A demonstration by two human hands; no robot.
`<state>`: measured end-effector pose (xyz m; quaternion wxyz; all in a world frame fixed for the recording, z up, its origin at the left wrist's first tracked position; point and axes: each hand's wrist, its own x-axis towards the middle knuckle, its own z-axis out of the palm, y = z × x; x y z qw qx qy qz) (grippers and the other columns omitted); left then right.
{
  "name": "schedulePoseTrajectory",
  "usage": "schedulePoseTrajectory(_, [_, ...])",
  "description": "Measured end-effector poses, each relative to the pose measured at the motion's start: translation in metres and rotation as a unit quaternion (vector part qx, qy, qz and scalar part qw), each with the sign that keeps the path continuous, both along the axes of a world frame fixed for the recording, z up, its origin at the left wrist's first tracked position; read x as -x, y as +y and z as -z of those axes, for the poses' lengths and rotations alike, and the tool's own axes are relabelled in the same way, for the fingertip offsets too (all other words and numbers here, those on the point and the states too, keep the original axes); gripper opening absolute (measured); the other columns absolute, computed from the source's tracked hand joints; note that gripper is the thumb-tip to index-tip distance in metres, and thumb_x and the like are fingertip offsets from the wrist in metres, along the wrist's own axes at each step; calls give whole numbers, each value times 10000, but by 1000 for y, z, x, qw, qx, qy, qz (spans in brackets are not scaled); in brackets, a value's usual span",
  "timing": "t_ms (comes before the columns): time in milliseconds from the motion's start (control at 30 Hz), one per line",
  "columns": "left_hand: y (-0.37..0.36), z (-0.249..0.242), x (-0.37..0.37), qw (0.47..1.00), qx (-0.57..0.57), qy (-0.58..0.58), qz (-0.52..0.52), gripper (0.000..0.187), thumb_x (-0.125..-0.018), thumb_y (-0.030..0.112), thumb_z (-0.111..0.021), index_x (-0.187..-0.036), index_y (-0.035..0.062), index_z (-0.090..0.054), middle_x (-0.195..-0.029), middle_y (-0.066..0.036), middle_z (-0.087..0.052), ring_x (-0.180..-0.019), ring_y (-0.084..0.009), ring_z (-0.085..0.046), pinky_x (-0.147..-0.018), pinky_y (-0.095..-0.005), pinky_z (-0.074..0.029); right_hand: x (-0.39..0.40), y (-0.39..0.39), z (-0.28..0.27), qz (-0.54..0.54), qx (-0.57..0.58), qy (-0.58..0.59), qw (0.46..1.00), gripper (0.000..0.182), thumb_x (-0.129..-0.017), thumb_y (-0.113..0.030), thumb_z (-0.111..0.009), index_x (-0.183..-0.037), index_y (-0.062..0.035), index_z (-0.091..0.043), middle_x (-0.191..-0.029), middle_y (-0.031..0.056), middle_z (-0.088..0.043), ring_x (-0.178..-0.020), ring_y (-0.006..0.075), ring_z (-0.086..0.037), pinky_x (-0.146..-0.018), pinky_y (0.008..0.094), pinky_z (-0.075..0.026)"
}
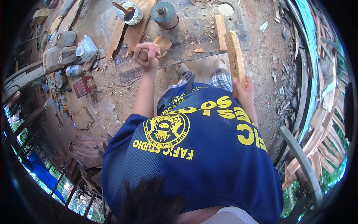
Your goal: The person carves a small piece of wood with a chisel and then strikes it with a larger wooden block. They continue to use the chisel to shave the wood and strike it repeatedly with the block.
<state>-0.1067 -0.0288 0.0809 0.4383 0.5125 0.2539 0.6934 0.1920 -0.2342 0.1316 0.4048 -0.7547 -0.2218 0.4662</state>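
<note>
My left hand [149,56] is closed in a fist round a tool with a round wooden handle [143,55]. A thin pointed part of it sticks out to the right, over a piece of wood on the ground. In my right hand [244,89] is the lower end of a long light wooden block [235,52]. The block stands out away from me, with dark marks or cuts along its face. Beyond its far end lies another wooden block [220,33] on the ground board.
A grey metal canister [164,15] and a white tub [131,14] with a brush stand ahead. Wood planks [137,31] lie beside them. Plastic jugs [86,48] and a red box [84,86] are at the left. Wood slats [322,138] pile up at the right.
</note>
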Motion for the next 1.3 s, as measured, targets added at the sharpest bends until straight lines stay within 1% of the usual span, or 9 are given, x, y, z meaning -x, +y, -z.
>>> schedulePoseTrajectory(200, [16, 29, -30, 930, 42, 313, -189, 138, -829, 37, -670, -821, 45, -533, -682, -80, -608, -572, -142, -580, -571, -302, -507, -38, 13, -5, -99, 0, -120, 988, 422, -858, -194, -724, -1166, 27, -539, -852, 92, -662, -659, 122, -612, -578, 276, -487])
schedulePoseTrajectory(400, [14, 42, -34, 912, 3, 356, -203, 247, -779, 105, -771, -858, 74, -539, -774, -69, -637, -737, -184, -639, -687, -309, -513, -71, 20, -3, -194, 70, -160, 965, 453, -825, -261, -725, -1136, 22, -555, -986, 240, -667, -936, 361, -660, -809, 406, -509])
schedulePoseTrajectory(500, [14, 37, -35, 952, 114, 257, -122, 181, -841, 47, -700, -882, 61, -525, -763, -37, -646, -669, -128, -608, -686, -277, -511, -72, 24, 1, -224, 82, -207, 949, 453, -809, -285, -733, -1120, 1, -569, -990, 234, -665, -943, 375, -655, -829, 421, -508])
schedulePoseTrajectory(600, [18, 27, -32, 919, 180, 316, -151, 197, -836, 48, -709, -870, 62, -515, -738, -24, -640, -674, -97, -599, -677, -263, -506, -81, 26, 26, -256, 46, -177, 949, 494, -801, -321, -738, -1147, -16, -561, -1016, 239, -664, -967, 385, -652, -839, 435, -506])
schedulePoseTrajectory(800, [14, 41, -39, 944, 223, 237, -61, 405, -813, 34, -725, -1102, 69, -444, -963, -33, -585, -829, -106, -583, -753, -257, -492, -82, 34, 32, -285, 53, -182, 939, 533, -811, -340, -723, -1199, -28, -534, -1041, 247, -665, -991, 393, -653, -843, 434, -506])
schedulePoseTrajectory(867, [21, 60, -37, 904, 111, 371, -181, 358, -804, 41, -725, -1083, 59, -502, -987, -42, -581, -856, -145, -590, -799, -284, -488, -83, 35, 27, -287, 49, -176, 940, 528, -814, -337, -719, -1198, -26, -536, -1036, 246, -666, -983, 392, -655, -842, 434, -507])
schedulePoseTrajectory(967, [11, 33, -38, 855, 85, 475, -193, 277, -802, 64, -726, -1031, 54, -571, -978, -45, -606, -867, -180, -610, -801, -313, -494, -84, 35, 22, -290, 52, -171, 940, 522, -817, -333, -714, -1196, -20, -537, -1029, 245, -668, -973, 390, -658, -839, 433, -508])
schedulePoseTrajectory(1200, [13, 41, -55, 913, 118, 326, -218, 177, -802, 56, -720, -893, 53, -568, -837, -34, -613, -797, -165, -635, -750, -317, -514, -89, 28, 23, -290, 55, -158, 942, 532, -817, -333, -711, -1211, -24, -534, -1021, 245, -671, -973, 382, -662, -835, 425, -511])
schedulePoseTrajectory(1300, [23, 43, -64, 951, 110, 183, -222, 137, -843, -10, -629, -820, 61, -514, -693, -31, -556, -553, -122, -596, -515, -267, -499, -93, 25, 33, -289, 57, -171, 940, 542, -817, -337, -713, -1222, -28, -528, -1027, 245, -671, -976, 378, -663, -837, 419, -511])
